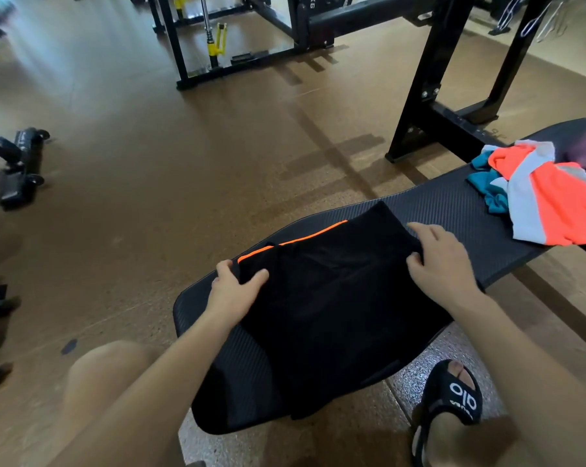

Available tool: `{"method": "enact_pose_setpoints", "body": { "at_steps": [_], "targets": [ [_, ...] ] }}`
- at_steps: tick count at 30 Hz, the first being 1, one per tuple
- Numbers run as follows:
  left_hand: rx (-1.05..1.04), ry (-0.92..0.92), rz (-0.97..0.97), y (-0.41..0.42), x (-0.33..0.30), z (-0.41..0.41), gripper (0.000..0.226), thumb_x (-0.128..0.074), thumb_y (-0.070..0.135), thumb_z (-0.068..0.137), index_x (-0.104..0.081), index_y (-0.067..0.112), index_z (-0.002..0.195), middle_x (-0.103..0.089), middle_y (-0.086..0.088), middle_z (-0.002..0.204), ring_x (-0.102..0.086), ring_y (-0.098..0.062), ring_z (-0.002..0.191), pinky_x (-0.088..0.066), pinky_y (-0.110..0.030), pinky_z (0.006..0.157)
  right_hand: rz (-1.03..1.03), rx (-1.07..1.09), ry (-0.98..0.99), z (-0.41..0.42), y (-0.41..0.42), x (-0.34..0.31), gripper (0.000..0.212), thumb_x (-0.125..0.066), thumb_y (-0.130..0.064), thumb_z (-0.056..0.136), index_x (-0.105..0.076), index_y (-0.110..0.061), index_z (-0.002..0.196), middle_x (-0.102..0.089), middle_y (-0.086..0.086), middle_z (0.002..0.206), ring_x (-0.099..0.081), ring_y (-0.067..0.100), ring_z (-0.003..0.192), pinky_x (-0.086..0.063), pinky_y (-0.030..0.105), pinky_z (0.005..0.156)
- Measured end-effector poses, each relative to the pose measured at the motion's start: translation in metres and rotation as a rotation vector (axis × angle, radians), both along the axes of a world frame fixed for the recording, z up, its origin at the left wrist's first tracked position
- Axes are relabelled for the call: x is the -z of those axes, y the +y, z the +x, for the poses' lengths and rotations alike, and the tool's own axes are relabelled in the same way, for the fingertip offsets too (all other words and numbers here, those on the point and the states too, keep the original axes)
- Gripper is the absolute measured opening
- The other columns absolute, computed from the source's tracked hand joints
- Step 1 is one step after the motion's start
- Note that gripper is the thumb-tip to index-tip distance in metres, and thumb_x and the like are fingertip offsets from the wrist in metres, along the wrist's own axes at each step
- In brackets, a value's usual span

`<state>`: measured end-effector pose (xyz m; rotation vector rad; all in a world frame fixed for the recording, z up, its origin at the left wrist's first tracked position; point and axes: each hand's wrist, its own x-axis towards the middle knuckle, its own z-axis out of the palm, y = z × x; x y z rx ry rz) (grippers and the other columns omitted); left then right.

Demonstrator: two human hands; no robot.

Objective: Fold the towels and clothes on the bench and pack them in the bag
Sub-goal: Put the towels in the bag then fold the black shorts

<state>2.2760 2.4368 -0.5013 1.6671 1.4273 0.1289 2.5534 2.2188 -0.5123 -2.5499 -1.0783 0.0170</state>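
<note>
Black shorts [332, 298] lie flat on bench [453, 210]; left hand [232, 288] pinches the orange-striped edge, right hand [443, 261] grips the opposite corner; best lift both evenly, fold edge over edge, keeping seams aligned

Daylight enters from the upper left of the frame, where the brown floor [123, 136] washes out into a pale, hazy glare. The rest is evenly but moderately lit, with soft shadows of the black rack [429, 96] falling toward the lower left across the floor. The black garment [335, 298] at the centre is so dark that its folds barely show. Wide-angle distortion bends the bench [460, 203] and stretches the edges. The upper left corner and the far right edge are smeared with blur.
</note>
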Motion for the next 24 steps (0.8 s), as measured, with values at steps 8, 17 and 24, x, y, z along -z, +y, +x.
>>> {"method": "enact_pose_setpoints", "body": {
  "at_steps": [8, 17, 24],
  "targets": [
    [-0.016, 0.061, -0.156, 0.035, 0.007, 0.023, 0.056, -0.080, 0.010, 0.081, -0.044, 0.010, 0.125, -0.056, -0.006, 0.105, -0.057, -0.017, 0.089, -0.048, -0.032, 0.067, -0.059, 0.033, 0.261, 0.023, 0.057, 0.013, 0.071, -0.064, -0.028, 0.091, -0.030, -0.021, 0.153, -0.050, 0.011, 0.140, -0.047, 0.032, 0.128, -0.043, 0.047, 0.104],
    [0.200, 0.110, -0.194, 0.066, -0.001, 0.047, 0.033, -0.076, 0.032, 0.085, -0.062, 0.024, 0.113, -0.066, -0.002, 0.110, -0.066, -0.018, 0.100, -0.059, -0.039, 0.086, -0.110, 0.007, 0.326, 0.047, 0.099, 0.014, 0.084, -0.063, -0.008, 0.077, -0.029, -0.024, 0.153, -0.047, 0.009, 0.143, -0.040, 0.035, 0.130, -0.040, 0.046, 0.102],
    [0.455, 0.147, -0.134, 0.069, -0.010, 0.052, 0.030, -0.072, 0.005, 0.087, -0.058, 0.020, 0.108, -0.065, -0.011, 0.103, -0.056, -0.017, 0.081, -0.042, -0.027, 0.063, 0.048, 0.111, 0.432, 0.048, 0.102, 0.009, 0.050, -0.055, 0.000, 0.080, -0.060, -0.015, 0.127, -0.063, 0.008, 0.123, -0.058, 0.029, 0.114, -0.049, 0.037, 0.090]
  ]
}}
